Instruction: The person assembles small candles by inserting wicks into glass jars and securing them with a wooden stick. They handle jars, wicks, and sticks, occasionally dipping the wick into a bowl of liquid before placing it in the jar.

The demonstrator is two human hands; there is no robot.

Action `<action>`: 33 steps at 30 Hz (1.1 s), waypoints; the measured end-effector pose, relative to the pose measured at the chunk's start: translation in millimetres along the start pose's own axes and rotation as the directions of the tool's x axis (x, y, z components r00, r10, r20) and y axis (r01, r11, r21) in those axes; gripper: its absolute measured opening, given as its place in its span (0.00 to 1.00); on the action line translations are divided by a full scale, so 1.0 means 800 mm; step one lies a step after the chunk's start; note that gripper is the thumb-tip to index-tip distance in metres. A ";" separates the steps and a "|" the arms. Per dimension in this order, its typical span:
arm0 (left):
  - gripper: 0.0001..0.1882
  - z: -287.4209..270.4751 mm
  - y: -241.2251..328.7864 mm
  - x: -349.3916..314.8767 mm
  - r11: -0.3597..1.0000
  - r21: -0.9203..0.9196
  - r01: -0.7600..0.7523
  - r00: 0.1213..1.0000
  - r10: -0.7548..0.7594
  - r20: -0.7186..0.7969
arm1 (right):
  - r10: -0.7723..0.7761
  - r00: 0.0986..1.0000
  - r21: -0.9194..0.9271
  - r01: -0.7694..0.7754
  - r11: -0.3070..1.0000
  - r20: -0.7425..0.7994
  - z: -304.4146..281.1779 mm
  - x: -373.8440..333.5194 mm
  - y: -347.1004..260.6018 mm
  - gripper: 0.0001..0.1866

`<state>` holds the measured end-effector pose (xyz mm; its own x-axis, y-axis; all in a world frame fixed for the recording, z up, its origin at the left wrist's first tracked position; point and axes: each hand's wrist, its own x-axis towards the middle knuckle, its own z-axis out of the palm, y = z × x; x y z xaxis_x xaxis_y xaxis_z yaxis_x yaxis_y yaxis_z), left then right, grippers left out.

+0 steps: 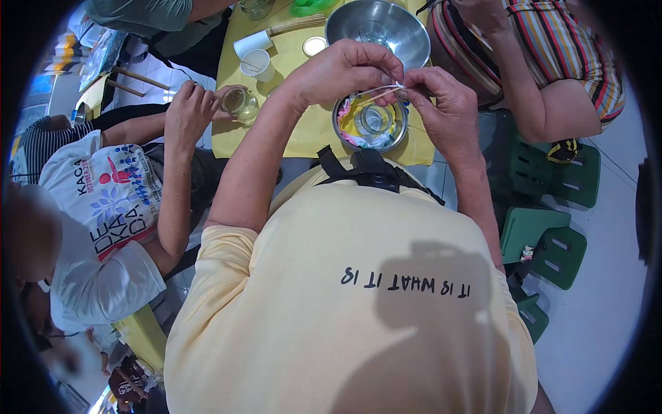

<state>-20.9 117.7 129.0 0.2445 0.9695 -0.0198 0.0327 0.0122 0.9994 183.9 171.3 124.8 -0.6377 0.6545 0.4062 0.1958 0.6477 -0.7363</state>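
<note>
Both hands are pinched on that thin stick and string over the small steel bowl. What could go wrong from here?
1. The left hand and right hand pinch a thin stick with pale string right above the small steel bowl; a slip would likely drop it among the coloured bits and the glass jar inside.
2. The bowl sits near the front edge of the yellow table cover; a wrist nudge might tip it off.
</note>
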 end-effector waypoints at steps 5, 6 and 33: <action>0.09 -0.001 0.000 0.000 1.000 -0.001 0.016 1.000 -0.016 0.016 | 0.006 1.000 -0.016 -0.006 1.000 -0.005 0.000 -0.001 -0.001 0.10; 0.09 0.000 -0.001 0.002 0.999 0.032 0.013 1.000 -0.014 0.008 | 0.004 1.000 -0.024 -0.004 1.000 -0.003 -0.001 -0.001 -0.003 0.10; 0.05 0.021 -0.011 -0.003 0.987 -0.159 0.002 0.989 -0.025 -0.145 | -0.084 0.996 -0.137 0.079 0.987 -0.027 0.008 0.004 -0.003 0.06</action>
<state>-5.4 111.3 119.7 0.1006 0.9941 -0.0406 -0.1213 0.0528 0.9912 176.5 169.5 124.2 -0.6314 0.6082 0.4810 0.2446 0.7448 -0.6208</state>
